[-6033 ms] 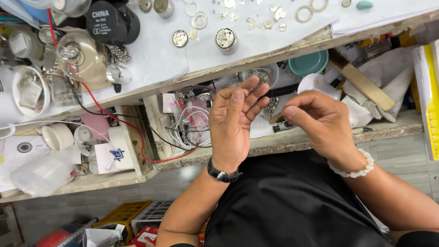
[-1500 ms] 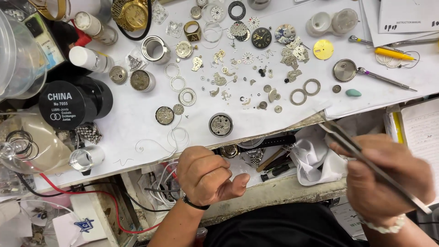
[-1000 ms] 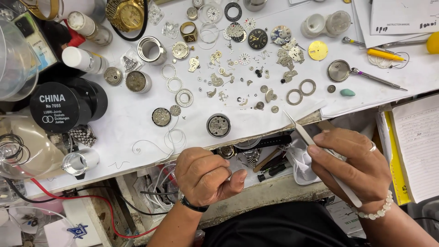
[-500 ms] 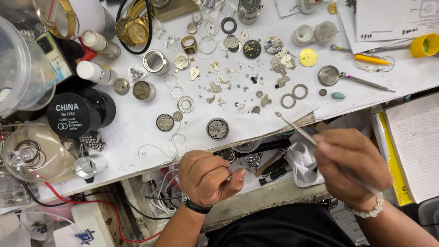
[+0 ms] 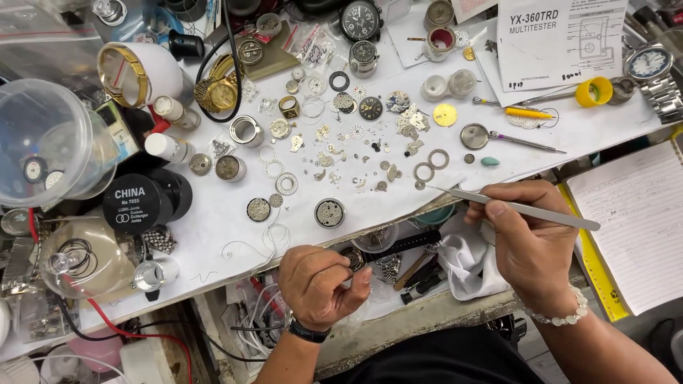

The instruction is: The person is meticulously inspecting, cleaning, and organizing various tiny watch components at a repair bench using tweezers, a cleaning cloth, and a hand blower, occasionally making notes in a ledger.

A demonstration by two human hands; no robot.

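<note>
At the front edge of a white work surface [image 5: 213, 235] strewn with watch parts, seen from the head camera looking down, the person's two hands work just in front of the body. The right hand [image 5: 533, 245] is closed around a pair of slim metal tweezers [image 5: 516, 207], pinched between thumb and forefingers; the tool lies almost level, its fine tips pointing left toward the table edge, close to two flat metal rings [image 5: 430, 165] and a small teal oval piece [image 5: 490, 161]. A beaded bracelet [image 5: 562, 315] circles that wrist.

The left hand [image 5: 320, 284] sits lower and to the left, below the table edge, curled into a loose fist with thumb and fingertips pressed together. Whether it pinches some tiny part cannot be told; nothing shows between the fingers. A dark wristwatch [image 5: 307, 331] is on that wrist. The tweezer tips and the left hand are well apart, with a round watch movement [image 5: 329, 212] lying on the white surface between and above them, near the edge.

Farther back, gears, dials and rings are scattered over the middle of the table. A black round tin [image 5: 139, 204] stands at the left beside a clear plastic tub [image 5: 46, 142]. A gold-coloured watch [image 5: 217, 89] lies near the back, and a yellow-handled tool [image 5: 523, 112] rests at the right beside a printed sheet [image 5: 558, 39]. A white cloth [image 5: 462, 259] is bunched in the tray beneath the right hand.
</note>
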